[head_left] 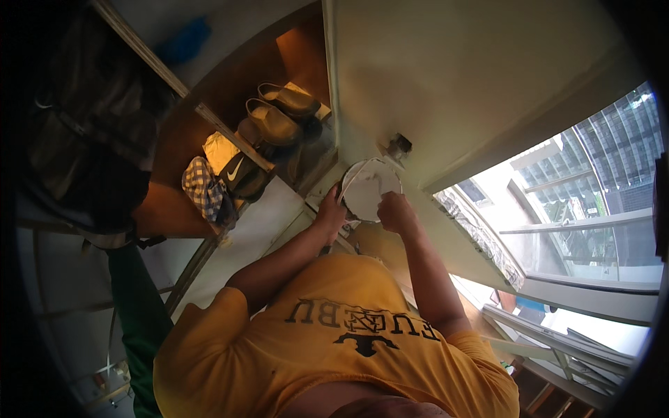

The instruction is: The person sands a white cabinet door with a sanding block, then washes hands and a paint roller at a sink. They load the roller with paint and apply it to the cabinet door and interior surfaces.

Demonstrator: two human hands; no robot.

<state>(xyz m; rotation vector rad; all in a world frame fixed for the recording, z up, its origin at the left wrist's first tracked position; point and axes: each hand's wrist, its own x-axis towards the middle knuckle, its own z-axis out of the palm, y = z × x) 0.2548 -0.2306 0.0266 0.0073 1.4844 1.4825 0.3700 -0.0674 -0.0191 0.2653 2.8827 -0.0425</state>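
Note:
In front of my belly is a round white bucket (361, 167), its mouth tilted toward me and a thin handle by its rim. Whitish material coats the inside. My left hand (332, 212) grips the bucket's left side, fingers closed around the edge. At the right side of the mouth, my right hand (396, 211) is curled into a fist over the opening. Whatever sits inside that fist is hidden, and I cannot make it out.
A pale wall (474, 76) rises ahead, with a dark square fitting (399, 146) just beyond the bucket. Wooden shelves at left hold clogs (273, 124), a dark shoe (244, 175) and a checkered cloth (202, 189). A large window (585, 202) is at right. Dark green fabric (136, 313) hangs at lower left.

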